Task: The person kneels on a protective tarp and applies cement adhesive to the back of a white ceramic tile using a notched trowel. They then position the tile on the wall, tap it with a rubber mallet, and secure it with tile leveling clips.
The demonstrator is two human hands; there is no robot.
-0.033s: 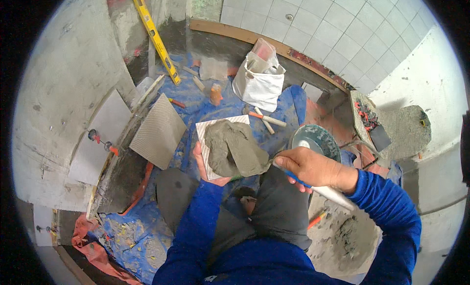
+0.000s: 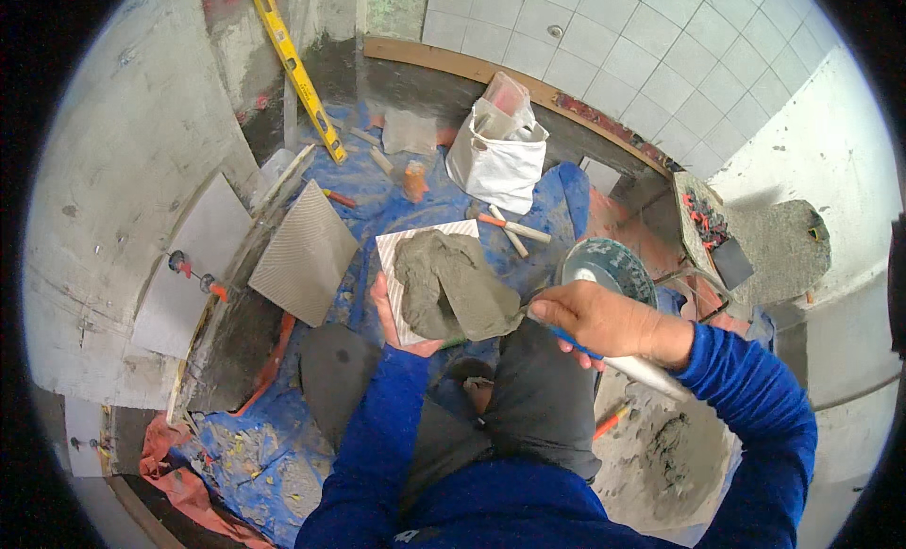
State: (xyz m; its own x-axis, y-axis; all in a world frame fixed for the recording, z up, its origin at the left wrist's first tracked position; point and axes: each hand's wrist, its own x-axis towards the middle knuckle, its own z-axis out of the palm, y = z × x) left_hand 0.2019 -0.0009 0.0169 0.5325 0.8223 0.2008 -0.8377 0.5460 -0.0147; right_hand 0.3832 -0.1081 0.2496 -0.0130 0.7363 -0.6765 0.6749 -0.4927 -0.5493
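My left hand (image 2: 386,315) is closed around the left and lower edge of a small white tile piece (image 2: 390,262) with a ribbed face, held up above my knees. Thick grey mortar (image 2: 422,266) covers most of that face. My right hand (image 2: 612,315) grips a trowel (image 2: 651,375) by its blue and white handle, thumb along the neck. Its mortar-smeared blade reaches left and lies against the mortar on the tile; the blade's exact edge is hard to make out.
A bucket (image 2: 634,257) stands just beyond my right hand. Below lies a tub of mortar (image 2: 703,464). On the blue sheet (image 2: 377,209) are a hammer (image 2: 524,230) and a white bag (image 2: 500,172). A large tile (image 2: 304,255) leans at left, near a yellow level (image 2: 297,73).
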